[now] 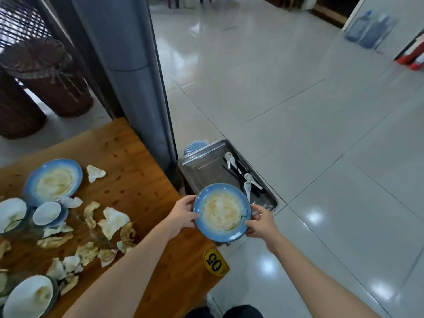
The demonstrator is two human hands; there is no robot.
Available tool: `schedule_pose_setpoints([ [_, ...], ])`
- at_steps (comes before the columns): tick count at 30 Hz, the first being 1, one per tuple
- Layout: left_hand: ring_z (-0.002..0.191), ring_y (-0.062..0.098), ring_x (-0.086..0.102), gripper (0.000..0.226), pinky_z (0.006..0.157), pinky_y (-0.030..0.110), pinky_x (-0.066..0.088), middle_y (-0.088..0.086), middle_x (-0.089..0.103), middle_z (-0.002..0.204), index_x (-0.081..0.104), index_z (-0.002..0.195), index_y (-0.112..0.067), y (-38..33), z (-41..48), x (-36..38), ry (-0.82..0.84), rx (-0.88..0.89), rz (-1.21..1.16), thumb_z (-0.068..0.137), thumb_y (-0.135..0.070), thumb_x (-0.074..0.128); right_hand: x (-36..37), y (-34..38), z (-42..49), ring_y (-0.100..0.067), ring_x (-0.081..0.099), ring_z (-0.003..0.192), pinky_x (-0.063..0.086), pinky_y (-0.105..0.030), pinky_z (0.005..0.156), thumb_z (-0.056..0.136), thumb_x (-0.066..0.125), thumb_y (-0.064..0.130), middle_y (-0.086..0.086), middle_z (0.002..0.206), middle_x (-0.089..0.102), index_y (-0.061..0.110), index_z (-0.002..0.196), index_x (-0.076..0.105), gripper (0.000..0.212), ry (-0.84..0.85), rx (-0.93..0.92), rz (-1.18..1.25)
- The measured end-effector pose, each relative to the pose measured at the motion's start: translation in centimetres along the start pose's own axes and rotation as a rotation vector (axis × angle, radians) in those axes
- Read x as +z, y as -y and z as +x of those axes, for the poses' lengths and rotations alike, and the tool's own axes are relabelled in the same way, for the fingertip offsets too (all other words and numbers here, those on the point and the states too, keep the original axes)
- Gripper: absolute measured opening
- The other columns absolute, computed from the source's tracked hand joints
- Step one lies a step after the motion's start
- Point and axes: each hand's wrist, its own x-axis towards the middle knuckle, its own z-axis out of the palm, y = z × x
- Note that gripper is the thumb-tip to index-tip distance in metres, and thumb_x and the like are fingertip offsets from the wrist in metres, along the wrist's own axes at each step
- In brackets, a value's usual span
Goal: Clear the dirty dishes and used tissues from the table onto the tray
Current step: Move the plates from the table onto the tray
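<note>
Beyond table (137,180), left hand (183,215) and right hand (261,222) grip plate (221,212) over tray (202,166).

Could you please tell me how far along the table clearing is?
Early. Done: white spoons and black chopsticks lie in the metal tray. In hand: the left hand and right hand hold a dirty blue plate above that tray. Left: a second blue plate, bowls and many used tissues on the table.
</note>
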Motion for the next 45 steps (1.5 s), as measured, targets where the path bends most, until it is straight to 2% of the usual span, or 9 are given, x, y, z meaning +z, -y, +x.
schedule_pose_setpoints([
  [5, 0.124, 0.026, 0.051, 0.064, 0.094, 0.044, 0.053, 0.007, 0.05, 0.135, 0.039, 0.141, -0.017, -0.6, 2.5, 0.6, -0.026, -0.066, -0.013, 0.087, 0.005, 0.063, -0.4, 0.7, 4.0, -0.023, 0.068, 0.069, 0.055, -0.032, 0.05, 0.079, 0.055, -0.014, -0.009, 0.093, 0.067, 0.016, 0.12, 0.05, 0.052, 0.048, 0.052, -0.036],
  [12, 0.121, 0.021, 0.052, 0.059, 0.089, 0.038, 0.053, 0.003, 0.051, 0.133, 0.041, 0.138, -0.02, -2.2, 7.5, 2.9, -0.136, -0.16, -0.12, 0.088, 0.004, 0.061, -1.8, 3.2, 12.2, -0.019, 0.064, 0.068, 0.05, -0.024, 0.046, 0.079, 0.052, -0.017, -0.013, 0.106, 0.065, 0.014, 0.121, 0.052, 0.053, 0.188, 0.063, -0.1],
  [21, 0.107, 0.019, 0.055, 0.06, 0.064, 0.029, 0.056, 0.004, 0.051, 0.13, 0.038, 0.14, -0.017, -2.6, 16.2, 7.4, -0.25, -0.33, -0.399, 0.089, 0.009, 0.056, -3.7, 4.7, 24.0, -0.021, 0.063, 0.086, 0.05, -0.018, 0.053, 0.081, 0.062, -0.01, -0.006, 0.102, 0.063, 0.022, 0.112, 0.049, 0.047, 0.336, 0.069, -0.226],
  [24, 0.102, 0.018, 0.056, 0.061, 0.058, 0.027, 0.055, 0.001, 0.049, 0.123, 0.039, 0.139, -0.016, -2.2, 19.4, 8.4, -0.269, -0.348, -0.443, 0.087, 0.012, 0.056, -3.6, 4.1, 27.7, -0.02, 0.063, 0.077, 0.052, -0.024, 0.052, 0.081, 0.06, -0.011, -0.006, 0.102, 0.063, 0.023, 0.112, 0.049, 0.047, 0.342, 0.111, -0.243],
  [26, 0.104, 0.019, 0.055, 0.061, 0.057, 0.026, 0.055, 0.004, 0.05, 0.127, 0.041, 0.138, -0.014, -1.9, 21.3, 8.9, -0.291, -0.352, -0.438, 0.086, 0.015, 0.054, -3.2, 3.6, 30.0, -0.019, 0.062, 0.072, 0.054, -0.035, 0.061, 0.082, 0.055, -0.012, -0.002, 0.098, 0.061, 0.024, 0.113, 0.049, 0.047, 0.345, 0.159, -0.258],
  [33, 0.104, 0.019, 0.055, 0.063, 0.064, 0.031, 0.056, 0.0, 0.055, 0.111, 0.045, 0.136, -0.012, -0.2, 27.0, 10.0, -0.344, -0.398, -0.479, 0.083, 0.022, 0.051, -1.5, 1.5, 36.4, -0.027, 0.06, 0.099, 0.054, -0.042, 0.076, 0.086, 0.05, -0.008, -0.002, 0.105, 0.059, 0.026, 0.119, 0.048, 0.048, 0.393, 0.296, -0.228],
  [39, 0.117, 0.024, 0.055, 0.066, 0.085, 0.042, 0.056, 0.007, 0.055, 0.13, 0.04, 0.143, -0.01, 2.1, 30.1, 10.8, -0.311, -0.448, -0.477, 0.085, 0.019, 0.053, -0.9, -0.3, 39.7, -0.012, 0.058, 0.08, 0.044, -0.022, 0.053, 0.086, 0.054, -0.005, -0.004, 0.111, 0.058, 0.019, 0.13, 0.045, 0.052, 0.409, 0.314, -0.268],
  [42, 0.114, 0.022, 0.057, 0.067, 0.081, 0.041, 0.056, 0.004, 0.057, 0.128, 0.039, 0.144, -0.014, 3.2, 31.2, 11.3, -0.295, -0.48, -0.465, 0.086, 0.016, 0.053, -0.7, -1.2, 41.2, -0.005, 0.056, 0.086, 0.041, -0.014, 0.053, 0.087, 0.057, -0.003, -0.002, 0.114, 0.057, 0.018, 0.136, 0.043, 0.055, 0.431, 0.32, -0.291],
  [45, 0.109, 0.018, 0.055, 0.067, 0.066, 0.027, 0.049, 0.0, 0.057, 0.121, 0.039, 0.144, -0.017, 3.7, 32.0, 11.6, -0.264, -0.509, -0.464, 0.087, 0.013, 0.055, -0.5, -1.8, 42.2, -0.007, 0.056, 0.09, 0.039, -0.014, 0.055, 0.087, 0.057, -0.002, -0.003, 0.118, 0.056, 0.017, 0.14, 0.04, 0.058, 0.442, 0.338, -0.31],
])
